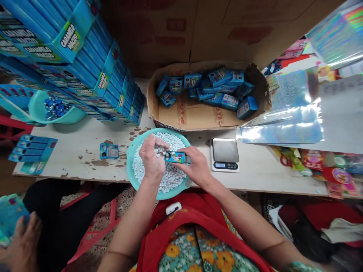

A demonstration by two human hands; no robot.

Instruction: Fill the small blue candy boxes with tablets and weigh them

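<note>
Small blue candy box [175, 157], held level above the middle of a turquoise basin [129, 158] of loose white candies [170, 185], at the front edge of a worn white table [255, 170]. In handling, probably light and thin-walled, of printed card: stiff enough to keep its shape in a gentle pinch, yet likely to crease or bow under a hard squeeze — best taken by the two long edges, toward the end away from the candies. Surface apparently smooth, perhaps a little slippery to dry fingers; contents hidden, hence exact weight impossible to judge. Right hand [198, 164] mostly closed, thumb and fingers apart by only the box's width, with the right end of the box pinched between. Left hand [153, 156] loosely cupped, fingers curled around a few white candies close against the box's left end; contact with the card itself impossible to tell. In appearance, long, narrow and slim, broad face upward: blue and green ground, white lettering reading "CARAMELO MACIZO", dark round mark at the left, pinkish patch and greyish tip at the right. Nearby — small scale [225, 151] to the right of the basin, single blue box [109, 151] to the left, cut-down carton [195, 117] of jumbled boxes [229, 101] behind.
</note>
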